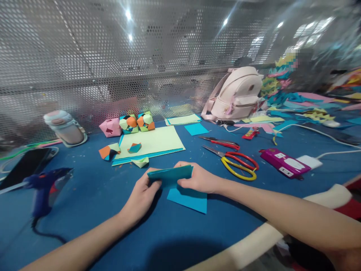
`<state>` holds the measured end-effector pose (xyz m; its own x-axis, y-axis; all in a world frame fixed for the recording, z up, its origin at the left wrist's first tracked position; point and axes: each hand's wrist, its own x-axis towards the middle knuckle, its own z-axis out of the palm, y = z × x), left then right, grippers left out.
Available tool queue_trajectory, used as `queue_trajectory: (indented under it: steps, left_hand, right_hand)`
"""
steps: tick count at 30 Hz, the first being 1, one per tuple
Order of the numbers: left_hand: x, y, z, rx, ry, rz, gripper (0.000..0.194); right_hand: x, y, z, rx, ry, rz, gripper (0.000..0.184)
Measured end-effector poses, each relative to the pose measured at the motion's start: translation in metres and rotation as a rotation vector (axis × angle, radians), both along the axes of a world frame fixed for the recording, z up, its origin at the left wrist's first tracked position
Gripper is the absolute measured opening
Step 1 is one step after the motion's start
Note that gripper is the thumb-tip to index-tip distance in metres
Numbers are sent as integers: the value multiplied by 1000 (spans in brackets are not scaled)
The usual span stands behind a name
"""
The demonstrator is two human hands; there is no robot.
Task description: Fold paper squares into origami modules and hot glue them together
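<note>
Both of my hands hold a folded teal paper point(171, 174) just above the blue table point(118, 226). My left hand point(142, 195) pinches its left end with closed fingers. My right hand point(197, 177) grips its right end, fingers curled round it. Under the folded piece a flat light-blue paper square point(188, 199) lies on the table. Just beyond my hands sit a small pale-green folded piece point(141, 162) and a stack of pale-green sheets point(150, 144) with a teal-and-orange folded unit point(134, 147) on it.
Red-and-yellow scissors point(239, 162) and a second red pair point(221, 142) lie to the right, beside a magenta power strip point(282, 167). A blue glue gun point(45, 188) and a phone point(26, 165) are at left. Paper balls point(128, 124), a pink backpack point(239, 94) and a bottle point(64, 128) stand along the mesh wall.
</note>
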<state>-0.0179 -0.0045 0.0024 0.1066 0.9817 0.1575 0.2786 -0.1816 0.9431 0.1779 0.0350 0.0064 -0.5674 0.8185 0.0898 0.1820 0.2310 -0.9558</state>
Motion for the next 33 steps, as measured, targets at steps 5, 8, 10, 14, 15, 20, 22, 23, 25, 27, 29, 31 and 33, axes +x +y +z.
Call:
queue_trajectory:
  steps: [5, 8, 10, 14, 15, 20, 22, 23, 25, 27, 29, 31, 33]
  left_hand:
    - [5, -1, 4, -25, -192, -8, 20]
    - [9, -1, 7, -76, -266, 5, 25]
    - [10, -1, 7, -99, -249, -4, 24]
    - [10, -2, 2, -107, -147, -65, 24]
    - [9, -2, 0, -115, -125, -84, 24]
    - [8, 1, -3, -135, -96, -118, 23]
    - [7, 2, -3, -136, -80, -126, 23]
    - [7, 3, -3, -138, -72, -131, 23]
    - [7, 3, -3, -139, -62, -139, 23]
    - [7, 3, -4, -143, -57, -141, 23]
    - [7, 3, -4, -151, -57, -140, 23]
    - [7, 3, -3, -155, -63, -138, 22]
    - [7, 4, -3, -152, -75, -137, 22]
  right_hand:
    - [3, 12, 17, 39, 59, -154, 11]
    - [18, 47, 38, 149, 90, -371, 23]
    - [32, 82, 50, 303, -38, -498, 28]
    - [60, 150, 64, 441, -471, -687, 28]
    - [65, 163, 65, 455, -518, -710, 29]
    - [74, 193, 61, 543, -795, -809, 35]
    - [70, 194, 51, 583, -916, -779, 34]
    - [66, 194, 45, 593, -976, -743, 32]
    - [58, 195, 31, 580, -1086, -655, 27]
    - [48, 198, 18, 545, -1174, -588, 27]
    - [38, 202, 9, 513, -1237, -552, 33]
    - [30, 206, 5, 489, -1274, -534, 34]
    - [24, 209, 5, 469, -1290, -526, 33]
